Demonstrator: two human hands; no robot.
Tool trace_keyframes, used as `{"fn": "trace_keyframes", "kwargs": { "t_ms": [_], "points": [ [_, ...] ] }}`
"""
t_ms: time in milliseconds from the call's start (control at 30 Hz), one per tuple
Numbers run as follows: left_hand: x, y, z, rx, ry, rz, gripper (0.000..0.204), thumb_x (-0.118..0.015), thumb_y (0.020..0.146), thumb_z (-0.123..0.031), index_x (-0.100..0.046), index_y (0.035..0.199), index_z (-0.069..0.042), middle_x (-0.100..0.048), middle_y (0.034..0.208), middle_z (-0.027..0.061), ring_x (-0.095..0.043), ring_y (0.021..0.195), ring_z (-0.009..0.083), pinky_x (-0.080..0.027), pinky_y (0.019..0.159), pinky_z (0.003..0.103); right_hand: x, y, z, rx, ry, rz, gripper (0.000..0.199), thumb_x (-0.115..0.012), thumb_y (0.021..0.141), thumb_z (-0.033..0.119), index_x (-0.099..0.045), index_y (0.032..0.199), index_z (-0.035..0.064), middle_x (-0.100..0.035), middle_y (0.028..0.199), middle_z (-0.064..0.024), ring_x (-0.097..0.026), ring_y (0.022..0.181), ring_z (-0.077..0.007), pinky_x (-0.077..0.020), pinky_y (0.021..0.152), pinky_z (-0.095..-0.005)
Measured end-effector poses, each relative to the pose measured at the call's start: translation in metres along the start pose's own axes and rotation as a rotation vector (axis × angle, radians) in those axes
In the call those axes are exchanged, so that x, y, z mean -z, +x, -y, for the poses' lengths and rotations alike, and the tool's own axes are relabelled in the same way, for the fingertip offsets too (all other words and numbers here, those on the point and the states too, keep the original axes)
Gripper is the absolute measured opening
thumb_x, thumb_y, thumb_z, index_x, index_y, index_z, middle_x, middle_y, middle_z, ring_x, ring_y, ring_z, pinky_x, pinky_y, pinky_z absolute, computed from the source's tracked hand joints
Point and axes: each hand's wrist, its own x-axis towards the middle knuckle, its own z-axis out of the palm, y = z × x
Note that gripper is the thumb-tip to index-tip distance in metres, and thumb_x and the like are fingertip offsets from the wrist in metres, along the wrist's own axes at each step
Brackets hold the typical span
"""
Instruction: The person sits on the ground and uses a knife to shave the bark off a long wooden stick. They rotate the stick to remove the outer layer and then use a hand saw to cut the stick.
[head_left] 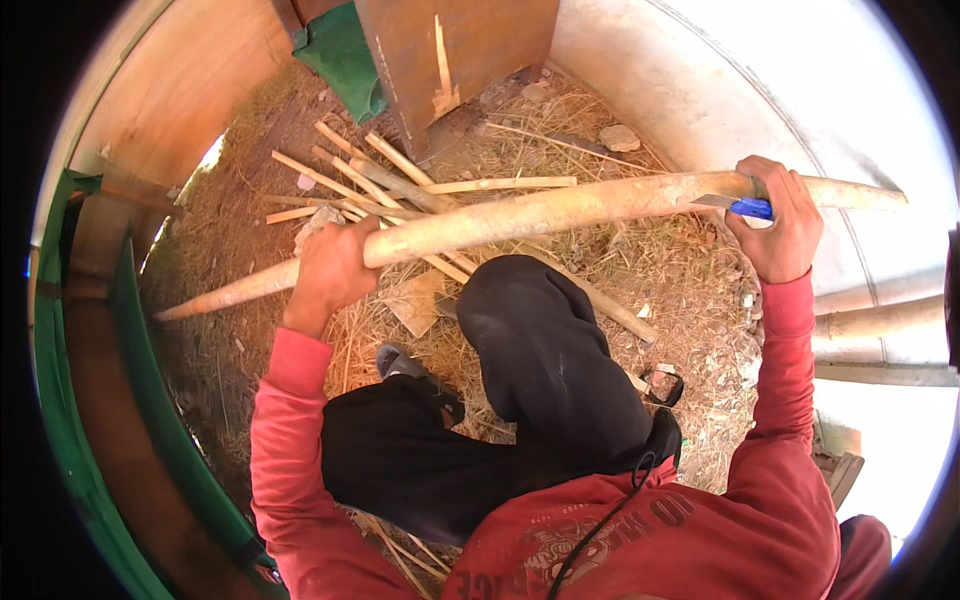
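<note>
Pale, peeled wood: a long pole point(530, 215) lies across the raised knee point(530, 320). Left hand point(330, 270) wraps its left part. At the right, the right hand point(775, 225) is closed on a blue-handled knife point(735, 205) against the pole. Split wood strips point(380, 185) lie on far straw point(650, 270).

Smooth pale wooden pole point(540, 212) (matt) — dry straw point(680, 290)

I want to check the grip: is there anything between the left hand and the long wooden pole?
Nothing visible. The left hand wraps directly around the long pale pole above the raised knee. The right hand also grips the pole, with a blue-handled blade against the wood.
</note>
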Motion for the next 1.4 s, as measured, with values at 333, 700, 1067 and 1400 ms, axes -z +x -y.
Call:
{"fn": "trace_keyframes", "kwargs": {
  "t_ms": [333,700,1067,1400],
  "points": [
    [-0.007,-0.012,-0.045,0.003,-0.002,0.128,0.031,-0.068,0.070,-0.015,-0.064,0.100,-0.009,-0.066,0.080,0.0228,-0.064,0.082,0.0420,-0.049,0.074,0.051,-0.037,-0.159,0.043,-0.739,0.505,0.055,0.032,-0.066,0.078,0.003,-0.046,0.103,0.0053,-0.055,0.095,-0.0145,-0.059,0.082,-0.0310,-0.0476,0.073,-0.0407],
    [-0.022,-0.004,-0.045,-0.036,-0.016,0.175,0.033,-0.067,0.068,-0.013,-0.061,0.100,-0.008,-0.066,0.082,0.0233,-0.063,0.085,0.0418,-0.049,0.076,0.050,-0.203,-0.301,0.044,-0.929,0.444,1.020,0.065,-0.036,0.095,0.057,-0.065,0.105,-0.0003,-0.063,0.098,-0.0322,-0.061,0.094,-0.0465,-0.0461,0.085,-0.0503],
    [-0.003,-0.009,-0.061,-0.065,-0.089,0.127,0.030,-0.071,0.067,-0.012,-0.058,0.093,-0.007,-0.065,0.075,0.0214,-0.063,0.079,0.0418,-0.048,0.070,0.049,-0.016,-0.156,0.107,-0.775,0.883,0.728,0.033,-0.057,0.092,0.030,-0.061,0.089,-0.0025,-0.057,0.063,-0.0228,-0.062,0.067,-0.0414,-0.0458,0.063,-0.0467],
    [0.008,-0.005,-0.068,-0.116,-0.132,0.119,0.035,-0.070,0.065,-0.012,-0.059,0.097,-0.006,-0.065,0.080,0.0233,-0.063,0.081,0.0424,-0.048,0.074,0.049,-0.007,-0.111,0.138,-0.647,0.477,0.242,0.021,-0.050,0.092,0.006,-0.045,0.110,-0.0032,-0.059,0.077,-0.0286,-0.059,0.068,-0.0455,-0.0461,0.060,-0.0508]
  ]
}}
